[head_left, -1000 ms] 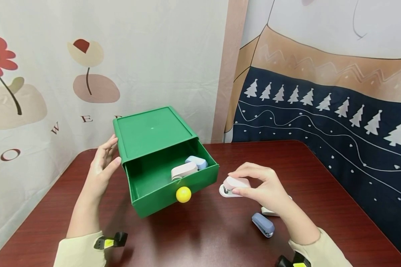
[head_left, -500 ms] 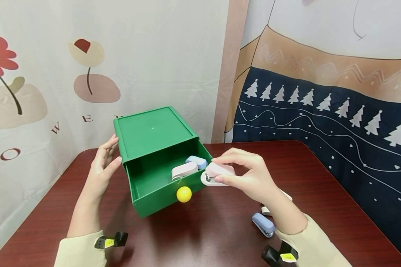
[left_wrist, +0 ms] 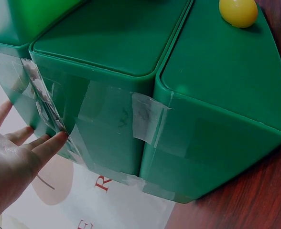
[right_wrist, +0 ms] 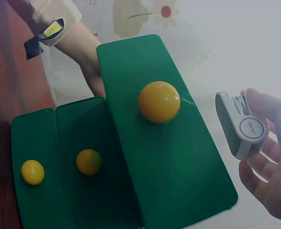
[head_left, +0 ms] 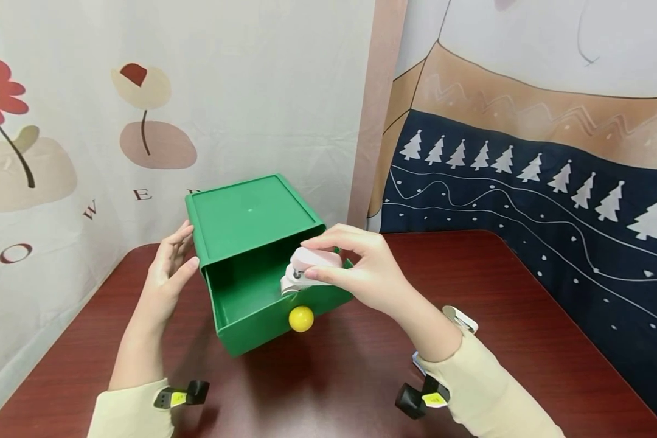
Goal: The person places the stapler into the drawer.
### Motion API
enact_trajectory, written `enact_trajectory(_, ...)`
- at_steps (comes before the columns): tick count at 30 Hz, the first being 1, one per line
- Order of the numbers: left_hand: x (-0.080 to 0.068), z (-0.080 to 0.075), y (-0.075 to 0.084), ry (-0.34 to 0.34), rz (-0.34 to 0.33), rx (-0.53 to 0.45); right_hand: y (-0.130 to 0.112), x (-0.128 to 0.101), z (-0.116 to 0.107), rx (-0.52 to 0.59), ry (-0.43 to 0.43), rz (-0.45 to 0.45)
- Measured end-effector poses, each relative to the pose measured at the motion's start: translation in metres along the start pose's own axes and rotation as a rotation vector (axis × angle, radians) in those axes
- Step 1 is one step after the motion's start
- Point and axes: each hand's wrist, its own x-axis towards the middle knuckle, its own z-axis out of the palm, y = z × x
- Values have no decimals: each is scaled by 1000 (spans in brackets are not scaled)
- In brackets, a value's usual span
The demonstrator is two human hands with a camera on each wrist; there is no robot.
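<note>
My right hand (head_left: 375,271) pinches a pink-and-white stapler (head_left: 319,259) between thumb and fingers, over the pulled-out top drawer (head_left: 241,331) of a green drawer unit (head_left: 252,216). In the right wrist view the same stapler (right_wrist: 243,126) appears beside the drawer's front with its yellow knob (right_wrist: 159,102). Another pale stapler (head_left: 288,288) lies in the drawer, mostly covered by the held one. My left hand (head_left: 170,267) rests against the unit's left side. Seen from the left wrist, that hand (left_wrist: 16,162) has its fingers extended, fingertips at the taped green wall.
On the brown table (head_left: 361,377), a white stapler (head_left: 461,319) lies right of my right forearm. A blue one (head_left: 417,361) is mostly hidden beneath that arm. Two lower drawers with yellow knobs (right_wrist: 88,162) are pushed in. Printed curtains (head_left: 285,91) hang behind.
My right hand has carried the pink-and-white stapler leftward from beside the unit to over the drawer, hiding the light-blue stapler inside. The left hand stays put.
</note>
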Motion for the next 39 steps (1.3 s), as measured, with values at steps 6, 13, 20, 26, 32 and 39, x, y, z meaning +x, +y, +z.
enact_trajectory(6, 0, -1, 0, -3, 5, -2, 4, 13, 16, -28, -52, 80)
enact_trajectory(13, 0, -1, 0, 1, 4, 1, 1, 24, 32, -63, -137, 137)
enact_trajectory(20, 0, -1, 1, 4, 1, -2, -2, 31, 45, -100, -188, 214)
enact_trajectory(26, 0, 0, 0, 7, 0, 3, -5, 35, 50, -112, -234, 281)
enact_trajectory(32, 0, 0, 0, 10, 3, -3, -8, 37, 52, -166, -273, 344)
enact_trajectory(39, 0, -1, -1, 4, 6, 1, -7, 33, 51, -184, -264, 331)
